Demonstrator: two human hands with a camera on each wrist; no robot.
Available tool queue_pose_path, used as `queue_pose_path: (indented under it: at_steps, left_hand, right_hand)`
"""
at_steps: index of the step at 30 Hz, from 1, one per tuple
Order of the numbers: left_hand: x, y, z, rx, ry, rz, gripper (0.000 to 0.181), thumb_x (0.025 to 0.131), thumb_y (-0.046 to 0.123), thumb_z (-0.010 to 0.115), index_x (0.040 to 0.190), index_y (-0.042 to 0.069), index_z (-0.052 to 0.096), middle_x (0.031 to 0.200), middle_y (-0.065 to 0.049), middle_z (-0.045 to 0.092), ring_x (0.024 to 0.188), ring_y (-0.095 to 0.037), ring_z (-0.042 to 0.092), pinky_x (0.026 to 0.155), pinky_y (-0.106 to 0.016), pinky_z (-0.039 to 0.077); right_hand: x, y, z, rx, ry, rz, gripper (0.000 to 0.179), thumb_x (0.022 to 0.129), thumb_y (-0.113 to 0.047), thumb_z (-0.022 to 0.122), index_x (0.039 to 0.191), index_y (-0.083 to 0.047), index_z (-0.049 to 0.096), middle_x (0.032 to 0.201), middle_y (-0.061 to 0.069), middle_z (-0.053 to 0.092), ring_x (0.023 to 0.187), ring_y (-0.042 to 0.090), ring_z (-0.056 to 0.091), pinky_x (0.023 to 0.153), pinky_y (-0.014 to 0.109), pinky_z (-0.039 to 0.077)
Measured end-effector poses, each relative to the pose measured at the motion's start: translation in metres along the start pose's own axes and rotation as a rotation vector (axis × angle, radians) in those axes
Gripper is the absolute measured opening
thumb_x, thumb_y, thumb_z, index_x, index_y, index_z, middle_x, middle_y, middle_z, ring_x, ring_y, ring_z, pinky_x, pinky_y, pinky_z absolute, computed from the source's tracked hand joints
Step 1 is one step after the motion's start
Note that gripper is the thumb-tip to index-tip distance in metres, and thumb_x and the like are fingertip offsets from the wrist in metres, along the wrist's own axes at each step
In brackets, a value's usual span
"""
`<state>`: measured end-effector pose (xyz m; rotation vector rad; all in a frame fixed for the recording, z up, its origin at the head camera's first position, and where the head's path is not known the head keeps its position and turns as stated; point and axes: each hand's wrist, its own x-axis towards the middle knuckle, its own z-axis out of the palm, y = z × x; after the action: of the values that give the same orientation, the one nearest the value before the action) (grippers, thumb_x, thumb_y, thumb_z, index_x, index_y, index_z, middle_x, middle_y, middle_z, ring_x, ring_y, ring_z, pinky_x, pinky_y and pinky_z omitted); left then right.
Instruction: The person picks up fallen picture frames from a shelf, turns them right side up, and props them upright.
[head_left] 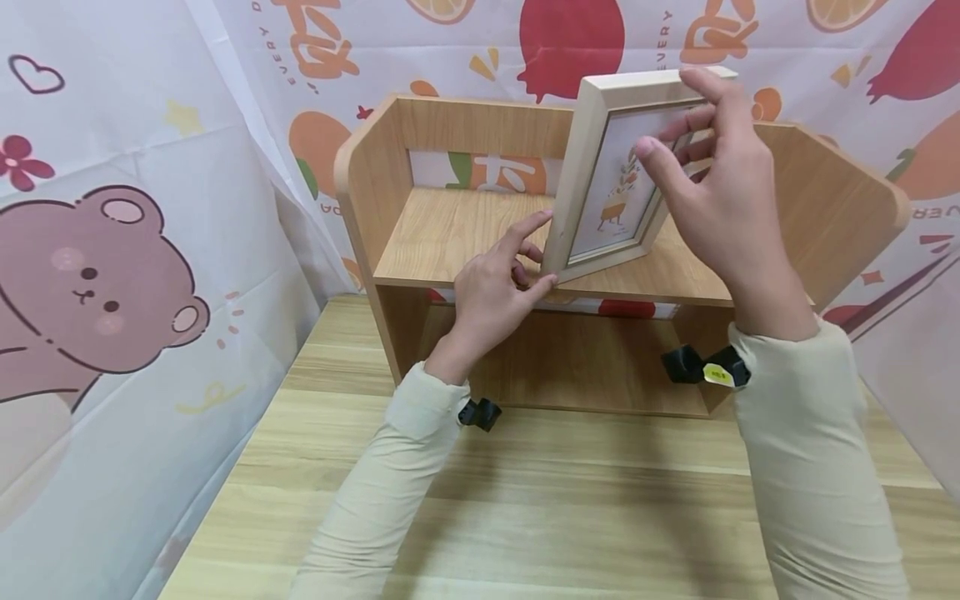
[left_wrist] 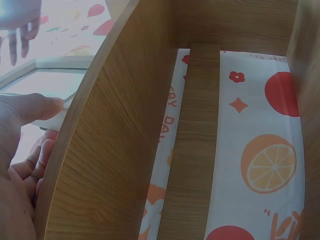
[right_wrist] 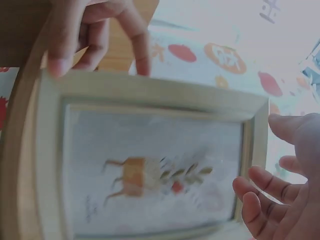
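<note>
A pale wooden picture frame stands upright, turned at an angle, on the top board of a wooden desk shelf. Its picture shows a plant in an orange pot with legs. My left hand touches the frame's lower left side, thumb at the front bottom corner and index finger higher along the edge. My right hand is at the upper right of the frame, index finger at the top edge. Its thumb is spread out in front of the picture, and the other fingers are loosely bent.
The shelf's lower compartment lies below the top board. Side panels rise at both ends. The shelf stands on a wood-grain table. Printed cloth hangs behind, and a bear-patterned cloth hangs at left.
</note>
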<state>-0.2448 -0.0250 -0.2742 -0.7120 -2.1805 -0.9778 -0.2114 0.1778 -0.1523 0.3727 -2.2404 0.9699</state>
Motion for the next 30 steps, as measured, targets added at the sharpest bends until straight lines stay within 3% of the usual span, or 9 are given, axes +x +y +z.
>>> queue_pose_path:
  at_steps: [7, 15, 22, 30]
  left_hand:
    - [-0.001, 0.001, 0.000, -0.002, -0.001, 0.003, 0.063, 0.081, 0.020, 0.078, 0.137, 0.022, 0.048, 0.090, 0.000, 0.071, 0.063, -0.011, 0.061, 0.052, -0.025, 0.033]
    - [-0.001, 0.002, 0.000, -0.005, -0.007, 0.000, 0.063, 0.081, 0.020, 0.077, 0.137, 0.022, 0.048, 0.091, 0.000, 0.071, 0.063, -0.011, 0.061, 0.052, -0.024, 0.033]
    - [0.000, 0.003, -0.001, 0.003, -0.016, -0.013, 0.062, 0.082, 0.021, 0.077, 0.137, 0.022, 0.047, 0.093, 0.001, 0.071, 0.064, -0.011, 0.062, 0.051, -0.024, 0.033]
    - [0.000, 0.003, -0.003, 0.011, -0.037, -0.039, 0.060, 0.082, 0.022, 0.077, 0.135, 0.022, 0.048, 0.095, 0.000, 0.071, 0.065, -0.012, 0.063, 0.052, -0.025, 0.035]
  right_hand:
    - [0.014, -0.019, 0.003, -0.049, -0.013, -0.068, 0.063, 0.091, -0.038, 0.063, 0.146, -0.026, 0.037, 0.102, -0.008, 0.052, 0.083, 0.002, 0.051, 0.080, 0.014, 0.041]
    - [0.027, -0.028, 0.008, -0.090, -0.062, -0.036, 0.062, 0.091, -0.039, 0.064, 0.145, -0.025, 0.039, 0.089, -0.016, 0.043, 0.082, 0.005, 0.048, 0.078, 0.015, 0.039]
    - [0.027, -0.030, 0.013, -0.144, -0.079, -0.044, 0.052, 0.090, -0.041, 0.064, 0.135, -0.019, 0.052, 0.084, -0.011, 0.047, 0.079, 0.005, 0.046, 0.070, 0.017, 0.036]
    - [0.024, -0.030, 0.019, -0.194, -0.063, -0.055, 0.052, 0.091, -0.040, 0.063, 0.135, -0.016, 0.051, 0.092, 0.002, 0.055, 0.084, 0.014, 0.049, 0.072, 0.019, 0.034]
